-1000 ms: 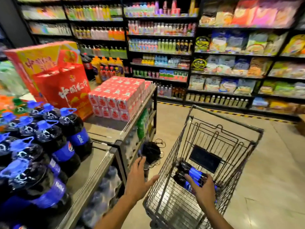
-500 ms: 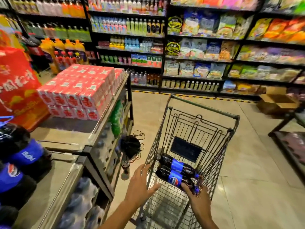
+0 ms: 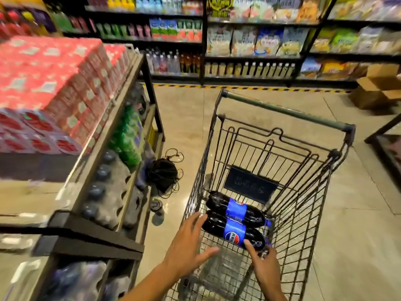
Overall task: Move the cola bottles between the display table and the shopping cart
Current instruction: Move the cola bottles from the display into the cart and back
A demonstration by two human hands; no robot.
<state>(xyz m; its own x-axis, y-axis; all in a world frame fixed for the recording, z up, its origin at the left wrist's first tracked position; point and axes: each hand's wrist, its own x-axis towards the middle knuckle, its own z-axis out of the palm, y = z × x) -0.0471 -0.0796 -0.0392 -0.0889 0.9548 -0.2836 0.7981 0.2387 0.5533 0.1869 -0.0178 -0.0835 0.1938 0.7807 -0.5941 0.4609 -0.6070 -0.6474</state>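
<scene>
Two dark cola bottles with blue labels lie side by side on the floor of the wire shopping cart [image 3: 303,209]: the far bottle [image 3: 235,208] and the near bottle [image 3: 233,234]. My right hand [image 3: 263,265] grips the cap end of the near bottle, its index finger lying along the body. My left hand [image 3: 187,243] reaches over the cart's left rim with fingers spread, their tips at the near bottle's base. The display table [image 3: 97,243] stands to the left; no cola bottles on it are in view.
Red drink cartons [image 3: 54,83] are stacked on the table, with shrink-wrapped bottles [image 3: 108,192] on its lower shelves. A black bag with cords [image 3: 162,174] and a small can [image 3: 156,206] lie on the floor between table and cart. A cardboard box [image 3: 379,88] sits far right.
The view swung right and down, so the table's cola bottles left the picture. My left hand moved right over the cart rim to the near bottle. My right hand stays at its cap end.
</scene>
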